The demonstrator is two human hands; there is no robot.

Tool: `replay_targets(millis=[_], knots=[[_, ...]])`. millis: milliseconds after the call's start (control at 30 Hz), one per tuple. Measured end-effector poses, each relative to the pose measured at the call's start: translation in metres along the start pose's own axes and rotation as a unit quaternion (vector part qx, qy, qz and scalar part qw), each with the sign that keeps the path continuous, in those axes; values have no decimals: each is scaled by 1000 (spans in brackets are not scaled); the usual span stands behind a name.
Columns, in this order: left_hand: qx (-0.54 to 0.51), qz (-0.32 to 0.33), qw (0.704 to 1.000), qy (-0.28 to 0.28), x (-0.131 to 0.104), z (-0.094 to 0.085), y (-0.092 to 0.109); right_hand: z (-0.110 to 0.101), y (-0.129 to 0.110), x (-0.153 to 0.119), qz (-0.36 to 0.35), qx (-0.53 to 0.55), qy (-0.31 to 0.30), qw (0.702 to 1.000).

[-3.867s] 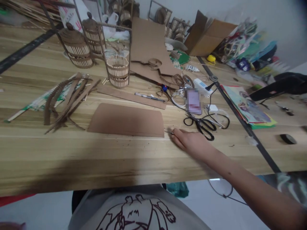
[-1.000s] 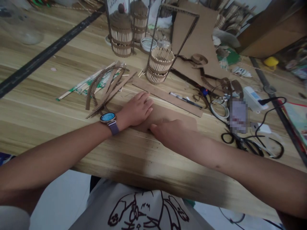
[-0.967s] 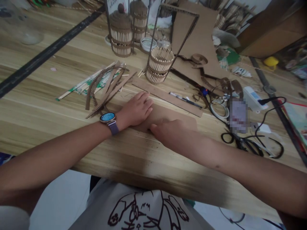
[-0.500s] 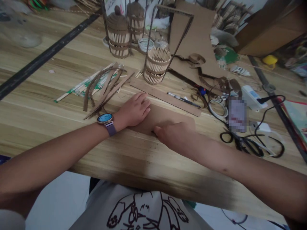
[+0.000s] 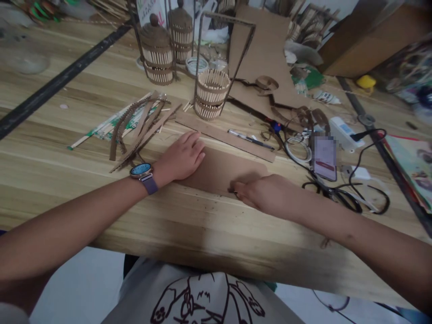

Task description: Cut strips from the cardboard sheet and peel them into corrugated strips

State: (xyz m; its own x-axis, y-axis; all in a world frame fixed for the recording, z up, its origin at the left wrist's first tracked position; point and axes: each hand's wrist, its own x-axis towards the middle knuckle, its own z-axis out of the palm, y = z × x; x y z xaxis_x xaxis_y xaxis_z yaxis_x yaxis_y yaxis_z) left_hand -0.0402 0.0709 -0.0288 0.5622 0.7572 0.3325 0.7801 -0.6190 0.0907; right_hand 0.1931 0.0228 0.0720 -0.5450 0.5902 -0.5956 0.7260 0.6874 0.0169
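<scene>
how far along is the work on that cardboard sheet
Seemingly done: the narrow strip and pile of strips lie cut. In hand: the left hand rests on the sheet; the right hand pinches something small, mostly hidden, at its near edge. Left, probably: parting the sheet, since no piece looks separated.

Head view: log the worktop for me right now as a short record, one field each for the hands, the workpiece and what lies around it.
left hand: palm down on the sheet, fingers spread
right hand: fingertips at the sheet's near edge; any grip unclear
workpiece: flat brown cardboard sheet
beyond sheet: long narrow cardboard strip, clear-barrelled pen on it
upright: round wooden-stick basket with tall rectangular handle
right side: phone, screen lit
</scene>
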Motion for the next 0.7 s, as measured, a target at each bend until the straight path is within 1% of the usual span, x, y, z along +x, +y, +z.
replay_targets(millis=[67,133,233,333,400,500,700], knots=[[5,-1,1000,-3,0,0,1,-5,4,1,-12,35,27,999],[4,-3,1000,-4,1,1,2,-9,-1,8,-11,40,61,997],[-2,-9,1000,-5,1,1,2,-10,-21,27,2,3,80,997],[2,-7,1000,-19,2,0,2,-6,-40,49,-29,-29,128,991],[7,-3,1000,-25,2,-1,2,-5,-47,59,-42,-49,144,987],[8,0,1000,-19,3,-1,2,-8,-51,64,-47,-69,137,987],[8,5,1000,-15,2,1,3,-20,-55,60,-44,-96,106,989]])
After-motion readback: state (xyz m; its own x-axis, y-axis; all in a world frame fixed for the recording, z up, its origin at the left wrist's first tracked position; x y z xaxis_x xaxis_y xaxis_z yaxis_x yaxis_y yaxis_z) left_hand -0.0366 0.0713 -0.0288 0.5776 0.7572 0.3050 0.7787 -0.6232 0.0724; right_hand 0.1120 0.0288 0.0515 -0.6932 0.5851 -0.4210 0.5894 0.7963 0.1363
